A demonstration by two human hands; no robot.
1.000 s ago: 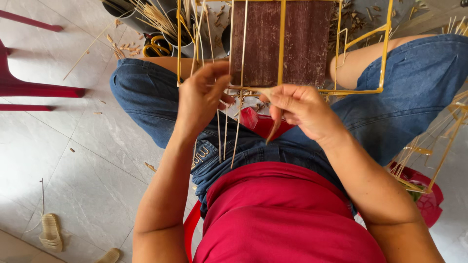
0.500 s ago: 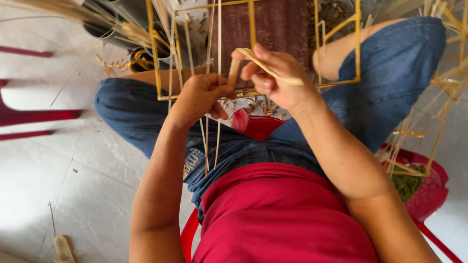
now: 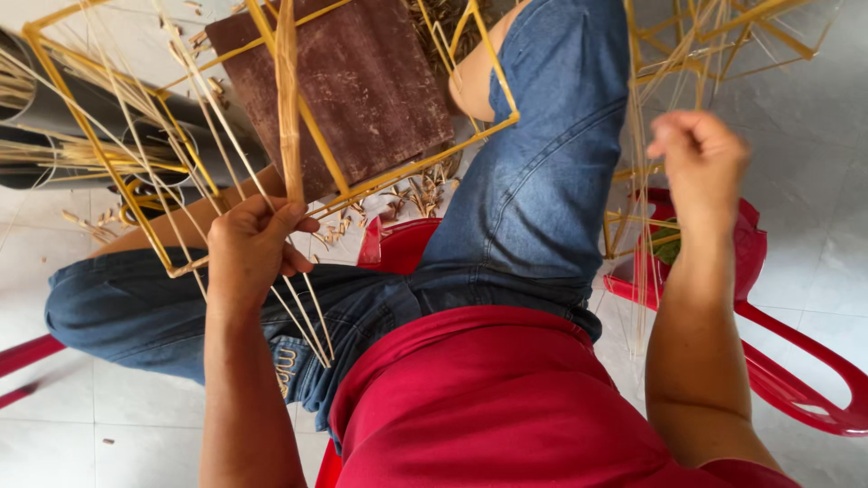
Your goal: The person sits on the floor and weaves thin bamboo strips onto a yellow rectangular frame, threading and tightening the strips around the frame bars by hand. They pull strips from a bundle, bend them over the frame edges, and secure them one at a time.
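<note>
Head view: left hand clamps upright straw bundle; right hand fists around vertical strands.

Two hands show: the left hand and the right hand. One yellow stick frame lies across the lap, with a second cluster of yellow frames at the upper right; how many frames make up that cluster cannot be told. One brown board lies under the first frame. Two grey pipes lie at the left. One red plastic chair stands at the right. The loose thin reeds are too many to count.
</note>
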